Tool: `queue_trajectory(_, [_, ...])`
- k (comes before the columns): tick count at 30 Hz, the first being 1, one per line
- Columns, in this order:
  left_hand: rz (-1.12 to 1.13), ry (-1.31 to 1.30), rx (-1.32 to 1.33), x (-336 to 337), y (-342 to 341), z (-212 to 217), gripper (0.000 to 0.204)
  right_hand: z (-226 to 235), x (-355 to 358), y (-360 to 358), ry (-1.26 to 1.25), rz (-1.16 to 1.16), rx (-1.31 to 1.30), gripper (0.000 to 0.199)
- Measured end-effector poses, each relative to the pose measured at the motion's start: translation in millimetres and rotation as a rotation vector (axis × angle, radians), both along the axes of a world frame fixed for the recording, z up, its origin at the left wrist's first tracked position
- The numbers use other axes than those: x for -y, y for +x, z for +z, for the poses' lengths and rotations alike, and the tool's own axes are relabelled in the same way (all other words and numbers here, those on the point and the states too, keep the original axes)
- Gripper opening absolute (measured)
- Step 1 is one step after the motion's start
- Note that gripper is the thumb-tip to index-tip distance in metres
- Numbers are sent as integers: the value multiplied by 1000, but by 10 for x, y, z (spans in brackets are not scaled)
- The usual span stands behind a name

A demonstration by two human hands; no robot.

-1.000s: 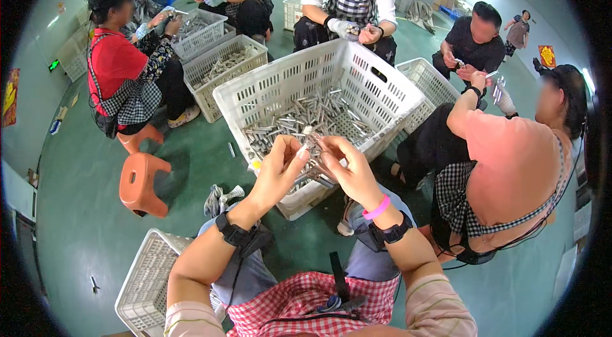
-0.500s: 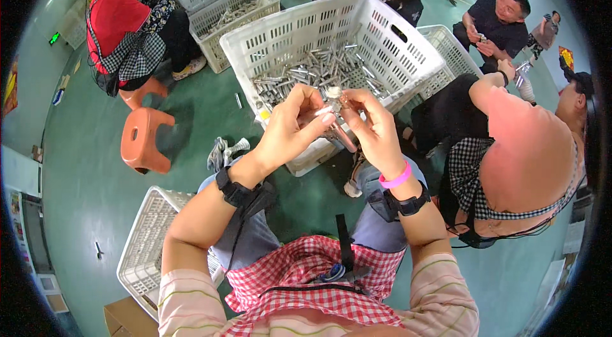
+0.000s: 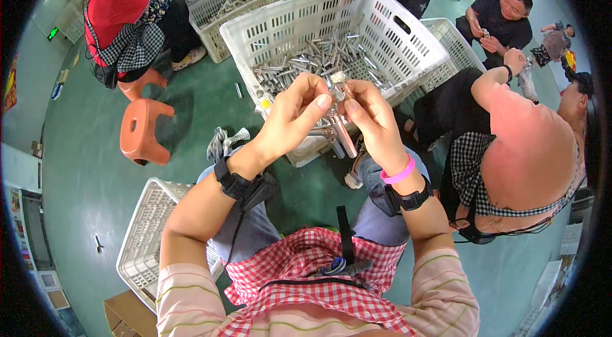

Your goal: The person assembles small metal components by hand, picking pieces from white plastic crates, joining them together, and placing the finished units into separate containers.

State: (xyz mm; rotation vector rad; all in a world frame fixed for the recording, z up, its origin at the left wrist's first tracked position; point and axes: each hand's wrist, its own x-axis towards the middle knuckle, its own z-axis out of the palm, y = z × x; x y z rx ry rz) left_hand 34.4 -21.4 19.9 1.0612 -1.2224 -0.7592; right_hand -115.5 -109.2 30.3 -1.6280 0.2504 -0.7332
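Note:
Above the near rim of a large white slotted crate [image 3: 287,21], my two hands meet around several shiny metal tubes. My right hand [image 3: 377,121] pinches between thumb and fingers a tube [image 3: 345,140] that slants down toward me, with a pale, rough piece [image 3: 338,77] at its upper end. Fingers curled and thumb pressed in, my left hand [image 3: 290,112] grips the metal pieces from the other side. Its fingertips partly hide what it holds. Many loose metal tubes [image 3: 303,64] lie jumbled inside the crate.
An orange stool [image 3: 134,125] stands at left, near a seated person in red. Another white crate [image 3: 143,228] is by my left leg, behind it a cardboard box [image 3: 134,313]. Gloves [image 3: 224,142] lie on the floor. A co-worker in pink [image 3: 529,139] sits close at right; others work around.
My hands have risen slightly and the fingers have shifted. The metal tubes now hang more visibly below them, tipped steeper. The co-workers' hands have moved a little.

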Motion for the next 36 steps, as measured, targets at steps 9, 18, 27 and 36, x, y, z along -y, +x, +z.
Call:
queue_trajectory(9, [-79,167,-143,-20,-8,57,30,-49,-22,-4,339,150,19,28])
queue_trajectory(18, [-228,248,-303,-10,43,-76,48,38,31,-1,653,275,186,28])
queue_trajectory(27, [-60,196,-89,-25,-2,120,32,6,127,-54,148,-34,119,25])
queue_trajectory(36, [-62,107,-89,-88,-17,188,24,-15,126,-45,57,77,22,24])
